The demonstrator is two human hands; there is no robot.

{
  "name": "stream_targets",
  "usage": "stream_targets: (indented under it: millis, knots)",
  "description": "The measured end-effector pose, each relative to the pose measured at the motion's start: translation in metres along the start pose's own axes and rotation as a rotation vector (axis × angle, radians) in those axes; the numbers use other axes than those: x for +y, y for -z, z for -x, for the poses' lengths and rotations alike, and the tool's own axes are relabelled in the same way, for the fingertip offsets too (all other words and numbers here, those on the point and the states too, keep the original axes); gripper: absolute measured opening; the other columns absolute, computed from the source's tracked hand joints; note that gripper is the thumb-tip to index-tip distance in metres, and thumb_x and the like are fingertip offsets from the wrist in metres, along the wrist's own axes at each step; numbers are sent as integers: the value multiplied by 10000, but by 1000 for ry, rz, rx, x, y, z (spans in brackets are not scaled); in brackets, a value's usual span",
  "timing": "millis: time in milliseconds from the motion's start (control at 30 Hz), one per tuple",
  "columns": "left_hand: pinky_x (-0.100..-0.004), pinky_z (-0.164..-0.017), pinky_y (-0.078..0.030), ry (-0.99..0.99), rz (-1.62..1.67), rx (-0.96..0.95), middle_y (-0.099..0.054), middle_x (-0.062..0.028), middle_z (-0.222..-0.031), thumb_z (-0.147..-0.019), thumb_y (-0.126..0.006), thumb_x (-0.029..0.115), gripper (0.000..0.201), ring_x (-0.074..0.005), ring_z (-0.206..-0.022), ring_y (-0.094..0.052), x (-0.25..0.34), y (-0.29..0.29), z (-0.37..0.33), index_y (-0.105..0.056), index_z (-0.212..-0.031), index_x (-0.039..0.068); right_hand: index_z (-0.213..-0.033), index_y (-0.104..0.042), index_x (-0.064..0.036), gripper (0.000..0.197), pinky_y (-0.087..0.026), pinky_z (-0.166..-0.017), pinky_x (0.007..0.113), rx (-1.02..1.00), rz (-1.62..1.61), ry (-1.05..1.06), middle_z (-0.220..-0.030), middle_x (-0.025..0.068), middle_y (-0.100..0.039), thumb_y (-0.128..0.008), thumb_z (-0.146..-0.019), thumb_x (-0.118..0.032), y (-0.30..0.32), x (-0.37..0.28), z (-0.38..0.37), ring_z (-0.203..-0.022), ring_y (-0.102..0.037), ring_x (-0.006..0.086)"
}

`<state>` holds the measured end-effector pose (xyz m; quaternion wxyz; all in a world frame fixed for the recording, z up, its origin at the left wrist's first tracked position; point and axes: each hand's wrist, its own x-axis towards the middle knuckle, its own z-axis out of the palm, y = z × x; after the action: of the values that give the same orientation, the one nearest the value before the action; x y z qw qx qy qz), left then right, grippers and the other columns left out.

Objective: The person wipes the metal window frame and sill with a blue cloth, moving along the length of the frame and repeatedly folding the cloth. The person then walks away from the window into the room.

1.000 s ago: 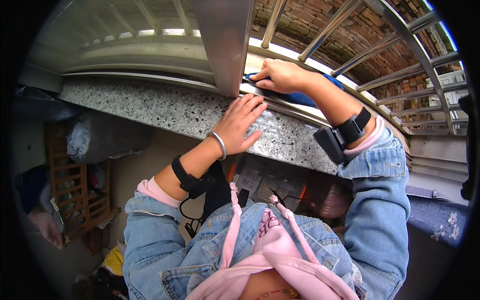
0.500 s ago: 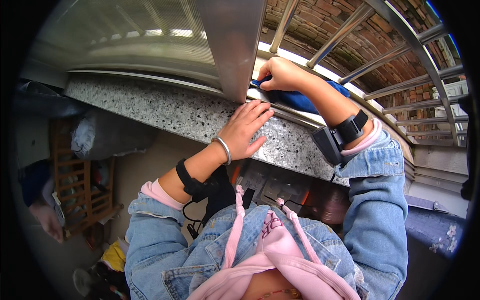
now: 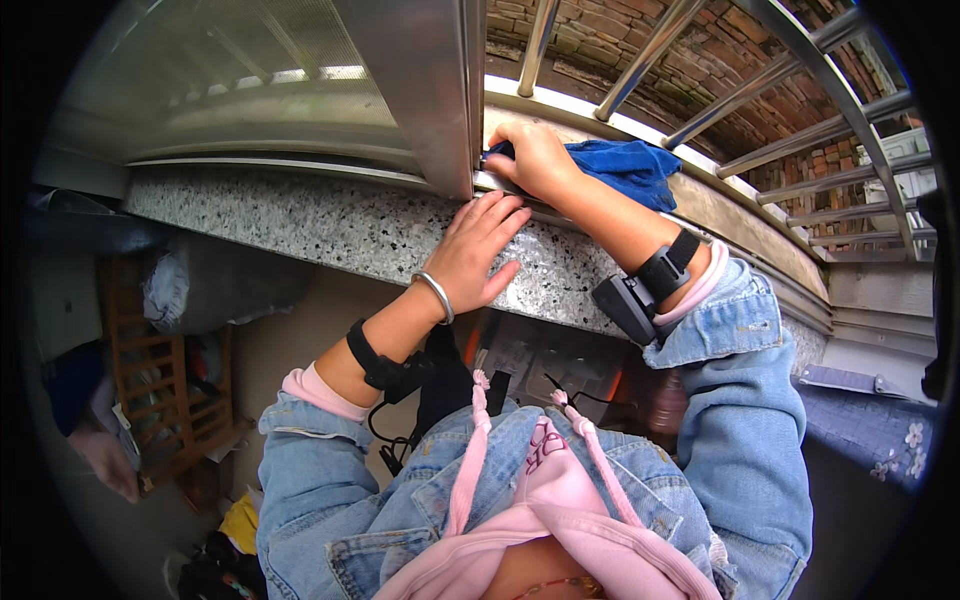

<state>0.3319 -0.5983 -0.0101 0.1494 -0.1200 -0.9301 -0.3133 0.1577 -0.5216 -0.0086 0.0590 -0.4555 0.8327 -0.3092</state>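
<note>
My right hand (image 3: 540,165) is closed on one end of a blue cloth (image 3: 625,170), pressed into the metal window track (image 3: 540,208) beside the upright edge of the sliding window frame (image 3: 425,80). The rest of the cloth lies bunched on the outer ledge, partly behind my right forearm. My left hand (image 3: 477,250) lies flat on the speckled granite sill (image 3: 330,220), its fingers spread and the fingertips near the foot of the frame. Nothing is in it.
Metal bars (image 3: 655,55) stand outside the window, with a brick wall (image 3: 590,40) beyond. Under the sill are clear plastic containers (image 3: 545,355). A wooden slatted rack (image 3: 165,370) stands at the left, another person's hand (image 3: 105,460) beside it. A patterned purple cloth (image 3: 870,435) is at the right.
The view has shifted a little. My right hand has moved slightly left along the track, and more of the bunched cloth shows behind my forearm. My left hand stays on the sill.
</note>
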Motion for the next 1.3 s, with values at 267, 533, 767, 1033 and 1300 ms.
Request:
stream_targets:
  millis: [267, 533, 767, 1033, 1300]
  knots:
    - [-465, -1073, -273, -15, 25, 0, -439, -181, -1333, -752, -657, 145, 594, -370, -1284, -361, -2, 0, 1, -458, -1292, 1, -852, -729, -104, 187, -508, -789, 421, -237, 90, -52, -843, 157, -678, -717, -684, -185, 15, 4, -19, -843, -651, 323]
    - [-461, -1071, -280, 13, -7, -17, -442, -163, -1338, -761, -657, 160, 581, -357, -1290, -357, 0, -2, 0, -465, -1293, 25, -829, -671, -37, 228, -503, -758, 433, -164, 214, -61, -863, 194, -667, -758, -665, -169, 1, -5, -31, -838, -642, 380]
    - [-452, -1061, -287, -5, -11, -9, -456, -164, -1331, -734, -684, 154, 600, -367, -1282, -371, -1, -1, -1, -483, -1281, 14, -990, -699, -59, 239, -528, -797, 378, -404, 390, -130, -1012, 148, -682, -578, -804, -148, 15, -31, -44, -959, -660, 291]
    - [-452, -1068, -282, -6, -23, -14, -448, -156, -1340, -757, -672, 163, 592, -356, -1288, -365, 1, 0, -1, -467, -1294, 22, -862, -697, -20, 215, -532, -759, 414, -404, 469, -149, -874, 186, -680, -690, -707, -168, 41, -15, -19, -885, -657, 345]
    - [-447, -1066, -288, -10, -47, -4, -442, -160, -1341, -752, -680, 154, 604, -353, -1287, -366, -1, -4, 1, -460, -1299, 25, -833, -674, -37, 165, -504, -780, 466, -260, 309, 35, -861, 218, -659, -606, -744, -158, 20, 15, 1, -871, -640, 373]
